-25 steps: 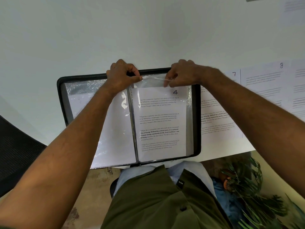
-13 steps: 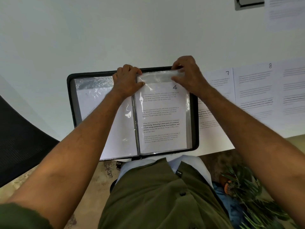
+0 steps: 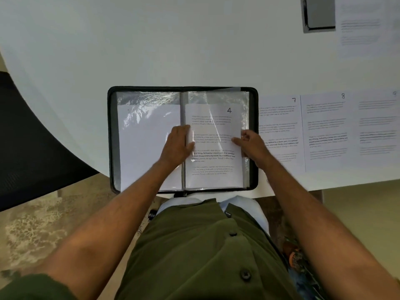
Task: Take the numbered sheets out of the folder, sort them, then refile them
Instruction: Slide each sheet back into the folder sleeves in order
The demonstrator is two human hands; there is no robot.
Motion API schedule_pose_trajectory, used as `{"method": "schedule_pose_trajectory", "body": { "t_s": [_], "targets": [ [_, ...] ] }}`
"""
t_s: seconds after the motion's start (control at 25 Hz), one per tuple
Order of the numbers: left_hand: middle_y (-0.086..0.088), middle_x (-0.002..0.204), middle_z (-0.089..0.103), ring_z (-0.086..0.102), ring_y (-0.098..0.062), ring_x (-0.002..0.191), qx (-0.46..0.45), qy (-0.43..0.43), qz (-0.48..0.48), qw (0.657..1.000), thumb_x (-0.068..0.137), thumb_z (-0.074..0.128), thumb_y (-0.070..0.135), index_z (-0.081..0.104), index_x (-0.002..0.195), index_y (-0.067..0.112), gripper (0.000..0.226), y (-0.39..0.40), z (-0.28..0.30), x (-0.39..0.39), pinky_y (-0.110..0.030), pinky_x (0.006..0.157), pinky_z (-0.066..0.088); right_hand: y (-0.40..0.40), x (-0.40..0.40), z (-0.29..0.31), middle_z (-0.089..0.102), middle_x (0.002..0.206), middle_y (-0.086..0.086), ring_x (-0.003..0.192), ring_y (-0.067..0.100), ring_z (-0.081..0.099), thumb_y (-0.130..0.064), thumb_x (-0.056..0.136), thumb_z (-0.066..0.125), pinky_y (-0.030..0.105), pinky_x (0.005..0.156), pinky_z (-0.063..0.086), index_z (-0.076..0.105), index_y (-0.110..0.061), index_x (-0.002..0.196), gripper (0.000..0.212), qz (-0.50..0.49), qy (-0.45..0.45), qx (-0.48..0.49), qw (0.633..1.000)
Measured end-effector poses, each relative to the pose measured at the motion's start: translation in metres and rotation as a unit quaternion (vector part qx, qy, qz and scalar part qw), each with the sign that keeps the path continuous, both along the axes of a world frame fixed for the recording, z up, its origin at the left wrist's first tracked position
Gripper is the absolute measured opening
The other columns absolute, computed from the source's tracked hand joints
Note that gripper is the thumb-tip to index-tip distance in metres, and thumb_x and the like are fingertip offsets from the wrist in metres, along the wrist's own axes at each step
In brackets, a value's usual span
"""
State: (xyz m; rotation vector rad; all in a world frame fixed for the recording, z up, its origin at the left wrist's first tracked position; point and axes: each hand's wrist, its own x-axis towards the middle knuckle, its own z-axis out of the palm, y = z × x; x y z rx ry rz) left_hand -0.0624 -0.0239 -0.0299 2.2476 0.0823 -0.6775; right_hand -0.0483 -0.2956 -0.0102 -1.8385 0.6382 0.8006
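I see the folder (image 3: 183, 139) lying open on the white table (image 3: 151, 50). My left hand (image 3: 177, 146) rests flat, fingers straight and together, beside the spine on the left-hand sleeve. My right hand (image 3: 252, 145) lies at the outer edge of the right-hand sleeve, fingers extended onto the plastic; I cannot tell whether the thumb pinches the edge. Between the two hands, inside that sleeve, sits the sheet numbered 4 (image 3: 213, 146). Just right of the right hand, on the table outside the folder, lie sheet 7 (image 3: 281, 131) and, beyond it, sheet 8 (image 3: 326, 128).
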Motion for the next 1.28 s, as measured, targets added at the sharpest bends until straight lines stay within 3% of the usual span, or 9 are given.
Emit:
{"method": "schedule_pose_trajectory", "body": {
  "t_s": [0.12, 0.24, 0.4, 0.68, 0.88, 0.96, 1.04, 1.16, 1.28],
  "targets": [
    [-0.013, 0.139, 0.052, 0.051, -0.028, 0.125, -0.037, 0.064, 0.075, 0.994, 0.097, 0.068, 0.023, 0.049, 0.146, 0.009, 0.054, 0.002, 0.007, -0.005, -0.036, 0.109, 0.042, 0.009, -0.013, 0.01, 0.075, 0.116, 0.007, 0.092, 0.015, 0.074, -0.031, 0.098, 0.068, 0.021, 0.064, 0.056, 0.068, -0.016, 0.124, 0.03, 0.038, 0.044, 0.032, 0.998],
    [-0.009, 0.139, 0.057, 0.057, -0.024, 0.123, -0.086, 0.129, 0.129, 0.979, 0.1, 0.064, 0.03, 0.056, 0.141, 0.013, 0.046, 0.009, 0.013, -0.003, -0.038, 0.108, 0.045, 0.029, -0.014, 0.026, 0.077, 0.11, 0.004, 0.09, 0.014, 0.076, -0.032, 0.098, 0.068, 0.026, 0.077, 0.059, 0.072, -0.021, 0.113, 0.019, 0.006, 0.031, 0.068, 0.997],
    [-0.005, 0.121, 0.07, 0.065, -0.018, 0.103, -0.178, 0.192, 0.208, 0.943, 0.103, 0.058, 0.039, 0.066, 0.127, 0.016, 0.034, 0.024, 0.021, -0.003, -0.032, 0.085, 0.049, 0.072, -0.011, 0.045, 0.078, 0.106, 0.0, 0.091, 0.014, 0.076, -0.029, 0.098, 0.066, 0.024, 0.075, 0.058, 0.072, -0.019, 0.114, 0.019, -0.01, 0.012, 0.127, 0.992],
    [-0.003, 0.115, 0.075, 0.071, -0.022, 0.108, -0.246, 0.22, 0.263, 0.907, 0.1, 0.044, 0.065, 0.066, 0.127, 0.022, 0.056, 0.06, 0.028, -0.018, -0.038, 0.095, 0.057, 0.148, -0.014, 0.042, 0.077, 0.111, 0.003, 0.1, 0.018, 0.075, -0.027, 0.1, 0.063, 0.028, 0.085, 0.059, 0.067, -0.012, 0.129, 0.032, 0.061, 0.021, 0.2, 0.978],
    [-0.006, 0.116, 0.074, 0.07, -0.023, 0.107, -0.257, 0.213, 0.337, 0.88, 0.104, 0.039, 0.059, 0.065, 0.128, 0.022, 0.051, 0.088, 0.026, -0.036, -0.035, 0.091, 0.056, 0.18, -0.016, 0.034, 0.074, 0.105, -0.009, 0.087, -0.003, 0.072, -0.025, 0.103, 0.058, 0.009, 0.074, 0.051, 0.069, -0.02, 0.113, 0.016, 0.1, 0.053, 0.207, 0.972],
    [-0.005, 0.113, 0.073, 0.068, -0.023, 0.107, -0.256, 0.223, 0.368, 0.866, 0.103, 0.042, 0.06, 0.067, 0.124, 0.022, 0.051, 0.098, 0.025, -0.04, -0.037, 0.095, 0.055, 0.19, -0.019, 0.034, 0.069, 0.118, -0.012, 0.095, -0.01, 0.065, -0.03, 0.104, 0.056, 0.004, 0.076, 0.045, 0.069, -0.017, 0.124, 0.027, 0.144, 0.052, 0.196, 0.969],
    [-0.005, 0.114, 0.073, 0.066, -0.023, 0.107, -0.247, 0.224, 0.392, 0.858, 0.101, 0.043, 0.063, 0.068, 0.123, 0.021, 0.054, 0.105, 0.023, -0.044, -0.039, 0.099, 0.053, 0.197, -0.022, 0.028, 0.064, 0.135, -0.008, 0.115, -0.002, 0.06, -0.033, 0.105, 0.055, 0.007, 0.089, 0.041, 0.066, -0.015, 0.135, 0.038, 0.18, 0.044, 0.195, 0.963],
    [-0.002, 0.119, 0.074, 0.068, -0.022, 0.112, -0.237, 0.221, 0.419, 0.848, 0.094, 0.045, 0.075, 0.069, 0.125, 0.03, 0.06, 0.115, 0.022, -0.05, -0.041, 0.103, 0.053, 0.202, -0.028, 0.02, 0.06, 0.145, -0.004, 0.125, 0.001, 0.053, -0.029, 0.107, 0.049, -0.001, 0.09, 0.037, 0.063, -0.016, 0.139, 0.038, 0.232, 0.026, 0.208, 0.95],
    [0.001, 0.118, 0.074, 0.068, -0.02, 0.109, -0.219, 0.221, 0.464, 0.83, 0.09, 0.04, 0.081, 0.066, 0.127, 0.032, 0.067, 0.121, 0.023, -0.054, -0.04, 0.1, 0.054, 0.204, -0.031, 0.013, 0.056, 0.149, -0.002, 0.133, 0.005, 0.048, -0.028, 0.108, 0.047, 0.012, 0.105, 0.032, 0.06, -0.016, 0.142, 0.038, 0.258, 0.013, 0.201, 0.945]
  ]
}}
